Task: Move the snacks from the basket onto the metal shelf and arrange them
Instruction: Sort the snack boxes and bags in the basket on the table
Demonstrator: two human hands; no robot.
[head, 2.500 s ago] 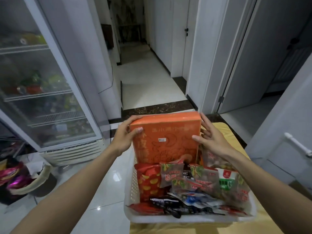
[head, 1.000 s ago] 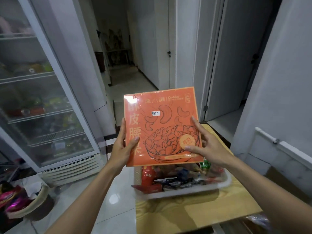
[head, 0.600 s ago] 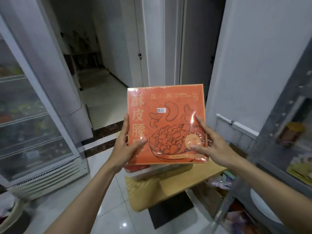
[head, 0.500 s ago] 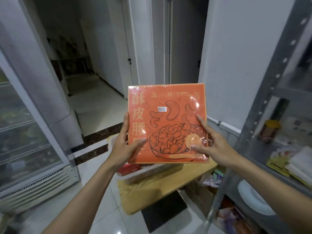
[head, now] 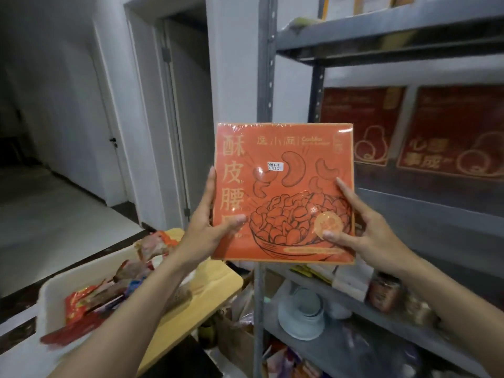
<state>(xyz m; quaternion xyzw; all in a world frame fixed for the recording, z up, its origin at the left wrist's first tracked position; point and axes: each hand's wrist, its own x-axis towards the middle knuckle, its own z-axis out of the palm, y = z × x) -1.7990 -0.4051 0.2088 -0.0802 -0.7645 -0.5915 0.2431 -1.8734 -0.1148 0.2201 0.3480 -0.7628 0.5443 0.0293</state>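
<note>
Orange cashew-print box (head: pixel 283 192); grey shelf (head: pixel 381 42); white basket (head: pixel 54 293).

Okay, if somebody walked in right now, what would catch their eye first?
Probably the bright orange snack box in the middle, held upright by the left hand and right hand before the grey metal shelf. Next, the white basket of snack packets at lower left.

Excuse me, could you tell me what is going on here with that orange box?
A person is holding a flat orange snack box upright in front of a metal shelf. The left hand grips its left edge and the right hand its lower right corner. The box is not on the shelf yet. Two similar red boxes stand on the shelf behind it. The white basket, at lower left on a yellow table, holds more snack packets.
</note>
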